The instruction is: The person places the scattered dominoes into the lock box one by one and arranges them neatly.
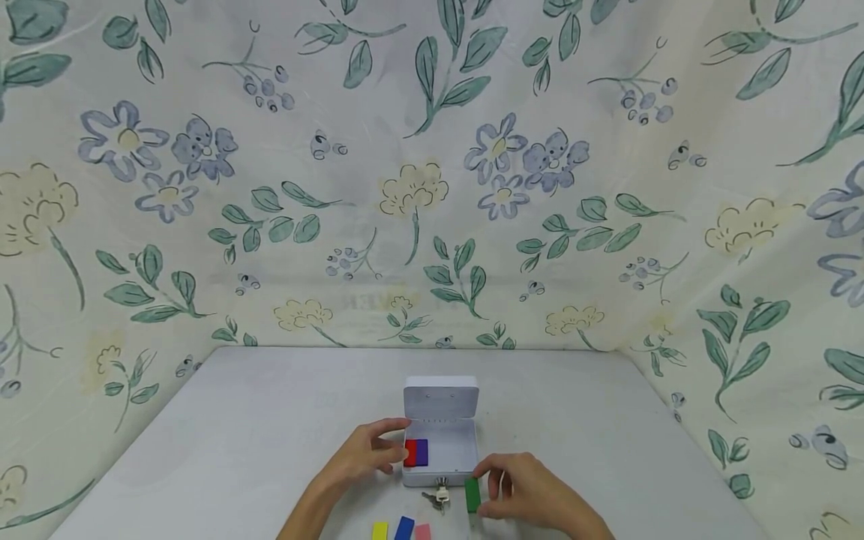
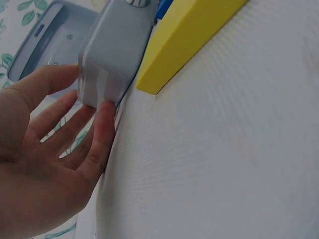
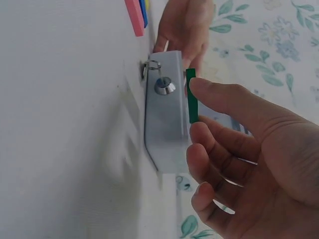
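Observation:
A small metal cash box (image 1: 462, 446) stands with its lid (image 1: 441, 403) raised. Inside it, a red block (image 1: 410, 453) and a purple block (image 1: 422, 452) lie side by side at the left wall. My right hand (image 1: 529, 491) pinches a green block (image 1: 472, 496) between thumb and fingers, close to the box's front right corner. In the right wrist view the green block (image 3: 192, 97) overlaps the box's upper edge. My left hand (image 1: 367, 454) rests its extended fingers against the box's left side, the thumb at the rim in the head view.
Keys (image 1: 439, 496) hang from the lock at the box's front. Nearer to me, a yellow block (image 1: 380, 531), a blue block (image 1: 404, 528) and a pink block (image 1: 423, 532) lie on the white table (image 1: 283, 405). A flower-patterned cloth (image 1: 364, 225) stands behind the table.

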### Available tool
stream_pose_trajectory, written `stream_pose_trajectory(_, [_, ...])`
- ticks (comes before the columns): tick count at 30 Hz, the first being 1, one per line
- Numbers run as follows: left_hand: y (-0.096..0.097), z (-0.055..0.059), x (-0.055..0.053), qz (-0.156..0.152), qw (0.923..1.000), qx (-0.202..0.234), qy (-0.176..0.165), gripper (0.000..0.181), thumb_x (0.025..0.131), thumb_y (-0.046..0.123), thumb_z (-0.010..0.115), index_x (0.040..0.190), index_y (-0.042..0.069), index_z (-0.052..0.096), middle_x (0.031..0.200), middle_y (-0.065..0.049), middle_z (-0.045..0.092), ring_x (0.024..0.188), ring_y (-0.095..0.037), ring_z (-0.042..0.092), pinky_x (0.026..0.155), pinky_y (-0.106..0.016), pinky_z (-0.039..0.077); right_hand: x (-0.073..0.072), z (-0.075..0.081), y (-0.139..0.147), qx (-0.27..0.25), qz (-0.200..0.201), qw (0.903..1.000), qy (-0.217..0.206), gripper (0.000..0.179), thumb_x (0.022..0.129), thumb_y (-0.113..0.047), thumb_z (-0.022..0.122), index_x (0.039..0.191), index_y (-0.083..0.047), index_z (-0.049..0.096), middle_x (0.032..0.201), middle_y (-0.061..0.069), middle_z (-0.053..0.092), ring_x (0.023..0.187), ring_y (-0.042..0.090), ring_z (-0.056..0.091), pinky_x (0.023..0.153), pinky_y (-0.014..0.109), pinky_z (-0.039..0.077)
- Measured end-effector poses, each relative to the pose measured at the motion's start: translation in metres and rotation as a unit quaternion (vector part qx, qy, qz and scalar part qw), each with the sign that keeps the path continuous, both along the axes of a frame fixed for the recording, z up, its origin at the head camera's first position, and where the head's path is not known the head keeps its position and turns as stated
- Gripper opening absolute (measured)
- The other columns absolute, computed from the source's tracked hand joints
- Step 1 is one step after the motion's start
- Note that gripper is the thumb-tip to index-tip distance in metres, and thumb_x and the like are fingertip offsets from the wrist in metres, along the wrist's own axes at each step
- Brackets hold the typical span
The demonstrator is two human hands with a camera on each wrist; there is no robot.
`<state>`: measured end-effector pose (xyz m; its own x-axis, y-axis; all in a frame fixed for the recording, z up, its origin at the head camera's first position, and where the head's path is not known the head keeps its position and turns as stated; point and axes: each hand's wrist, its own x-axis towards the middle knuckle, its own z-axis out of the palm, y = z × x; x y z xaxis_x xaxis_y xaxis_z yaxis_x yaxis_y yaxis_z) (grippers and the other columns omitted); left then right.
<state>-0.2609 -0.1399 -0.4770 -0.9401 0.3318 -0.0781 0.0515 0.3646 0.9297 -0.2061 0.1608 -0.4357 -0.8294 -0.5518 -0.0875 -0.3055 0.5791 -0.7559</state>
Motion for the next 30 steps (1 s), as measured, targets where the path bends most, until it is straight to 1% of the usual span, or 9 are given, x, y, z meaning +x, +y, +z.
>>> stream_pose_trajectory(6, [-0.001, 0.000, 0.000, -0.004, 1.0000, 0.005, 0.001, 0.056, 0.087, 0.019, 0.071, 0.138, 0.006, 0.054, 0.144, -0.021, 0.051, 0.100, -0.021, 0.067, 0.073, -0.032, 0.059, -0.003, 0.007, -0.002, -0.001, 0.002, 0.9998, 0.018, 0.033, 0.080, -0.026, 0.080, 0.109, -0.013, 0.069, 0.073, -0.008, 0.060, 0.065, 0.004, 0.052, 0.058, 0.018, 0.045])
stream_pose_trajectory(10, [-0.002, 0.000, -0.001, -0.005, 0.9999, 0.012, -0.002, 0.056, 0.087, 0.019, 0.072, 0.138, 0.005, 0.054, 0.144, -0.022, 0.052, 0.100, -0.020, 0.067, 0.073, -0.032, 0.059, -0.006, 0.008, -0.003, 0.001, 0.002, 0.9996, 0.026, 0.034, 0.080, -0.026, 0.080, 0.109, -0.013, 0.068, 0.074, -0.009, 0.060, 0.066, 0.005, 0.053, 0.058, 0.017, 0.045])
stream_pose_trajectory(17, [-0.001, -0.002, -0.003, -0.004, 1.0000, 0.008, -0.004, 0.055, 0.087, 0.020, 0.072, 0.137, 0.007, 0.055, 0.143, -0.022, 0.052, 0.100, -0.021, 0.067, 0.073, -0.033, 0.059, -0.011, 0.008, -0.005, -0.001, 0.006, 0.9992, 0.039, 0.034, 0.079, -0.025, 0.080, 0.109, -0.013, 0.069, 0.074, -0.008, 0.060, 0.066, 0.005, 0.053, 0.058, 0.018, 0.045])
stream_pose_trajectory(23, [-0.001, 0.000, -0.002, -0.004, 0.9999, 0.010, -0.005, 0.054, 0.087, 0.020, 0.072, 0.137, 0.007, 0.055, 0.144, -0.021, 0.052, 0.100, -0.021, 0.067, 0.073, -0.033, 0.059, -0.016, 0.008, -0.007, -0.005, 0.010, 0.9987, 0.049, 0.036, 0.080, -0.026, 0.080, 0.110, -0.012, 0.068, 0.075, -0.008, 0.061, 0.066, 0.004, 0.053, 0.059, 0.018, 0.046])
stream_pose_trajectory(30, [-0.003, -0.001, -0.001, -0.006, 0.9998, 0.018, -0.006, 0.053, 0.087, 0.019, 0.071, 0.137, 0.007, 0.056, 0.143, -0.021, 0.052, 0.100, -0.020, 0.067, 0.073, -0.034, 0.059, -0.022, 0.007, -0.007, -0.009, 0.017, 0.9969, 0.077, 0.036, 0.080, -0.027, 0.080, 0.109, -0.010, 0.068, 0.075, -0.008, 0.061, 0.067, 0.004, 0.053, 0.061, 0.017, 0.047])
